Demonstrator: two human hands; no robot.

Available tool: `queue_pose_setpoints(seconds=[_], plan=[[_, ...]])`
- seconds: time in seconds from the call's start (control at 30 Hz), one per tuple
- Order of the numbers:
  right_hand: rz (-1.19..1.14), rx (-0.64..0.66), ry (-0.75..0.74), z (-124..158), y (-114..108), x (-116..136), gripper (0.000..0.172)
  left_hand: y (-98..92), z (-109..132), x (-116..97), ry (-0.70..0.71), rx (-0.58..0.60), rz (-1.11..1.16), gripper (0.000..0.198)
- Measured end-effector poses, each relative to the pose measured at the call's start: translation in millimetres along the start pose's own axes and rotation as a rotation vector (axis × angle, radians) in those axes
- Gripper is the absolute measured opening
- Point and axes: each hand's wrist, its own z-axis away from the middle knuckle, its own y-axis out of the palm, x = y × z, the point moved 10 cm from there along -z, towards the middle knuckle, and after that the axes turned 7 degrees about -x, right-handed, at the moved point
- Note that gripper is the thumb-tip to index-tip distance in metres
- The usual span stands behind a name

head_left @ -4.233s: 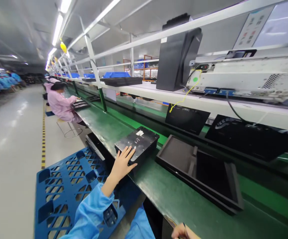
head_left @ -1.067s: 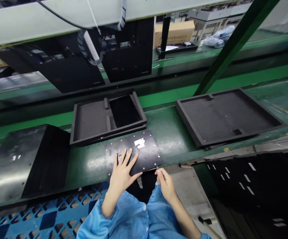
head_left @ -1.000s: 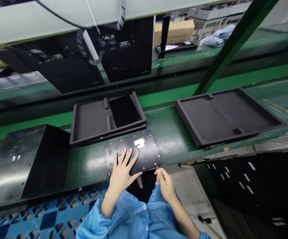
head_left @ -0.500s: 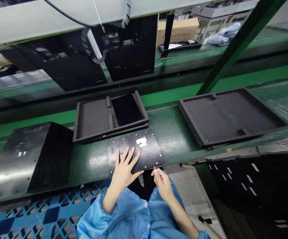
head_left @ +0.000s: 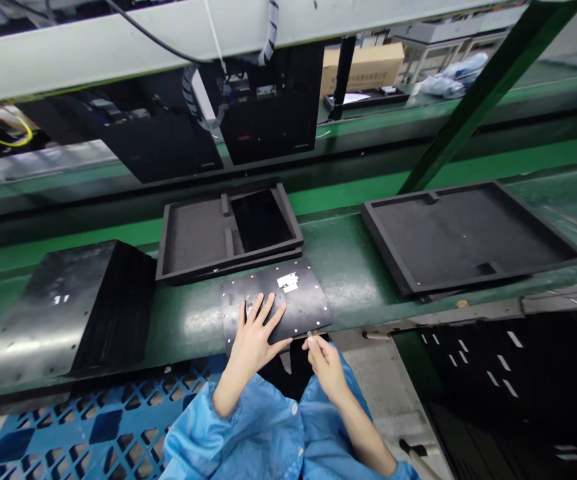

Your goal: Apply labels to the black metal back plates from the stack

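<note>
A flat black panel [head_left: 306,307] with small pale dots along its edges and white labels lies on the green bench, its near edge at the bench's front. My left hand [head_left: 252,340] rests flat on it with fingers spread, holding nothing. At the panel's near edge, close to its right corner, my right hand [head_left: 324,363] is closed in a pinch. A small, light-coloured tip shows between thumb and forefinger; its kind is too small to make out. Behind the panel sits a dark foam tray [head_left: 193,233] with a glossy black sheet [head_left: 262,220] in its right compartment.
A stack of black panels [head_left: 53,300] stands at the left. Another foam tray [head_left: 448,237] lies at the right. A green post [head_left: 468,107] slants up behind it. Below the bench are a blue plastic pallet [head_left: 133,427] and, at the right, black sheets [head_left: 483,373] with white marks.
The view has shifted slightly, so the scene sits a little further right. My right hand's pinch is slightly further left along the panel's near edge. My left hand stays flat on the panel.
</note>
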Motion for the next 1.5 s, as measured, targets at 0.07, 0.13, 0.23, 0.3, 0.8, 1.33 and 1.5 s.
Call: queue_pose_setpoints(seconds=[0.07,0.13,0.23,0.3,0.8,1.33,1.5], plan=[[-0.06,0.039,0.084,0,3,-7,0.066,0.4,1,-1,0.002,-0.005,0.005,0.075],[-0.069,0.04,0.113,-1,1,-10,0.066,0.7,2,-2,0.004,-0.005,0.012,0.074],[-0.023,0.027,0.054,-4,-4,-7,0.066,-3.9,2,1,0.008,-0.006,0.028,0.076],[0.013,0.025,0.013,-6,-6,-4,0.067,-10.5,-5,5,0.014,-0.001,0.048,0.074],[0.136,0.087,-0.113,-7,-13,5,0.067,12.5,-99,31,-0.262,-0.194,-0.018,0.071],[-0.041,0.039,0.046,1,-8,-4,0.069,10.2,-92,31,-0.263,-0.191,0.001,0.066],[-0.01,0.037,0.105,7,-9,8,0.072,8.4,-91,31,-0.265,-0.195,0.019,0.066]])
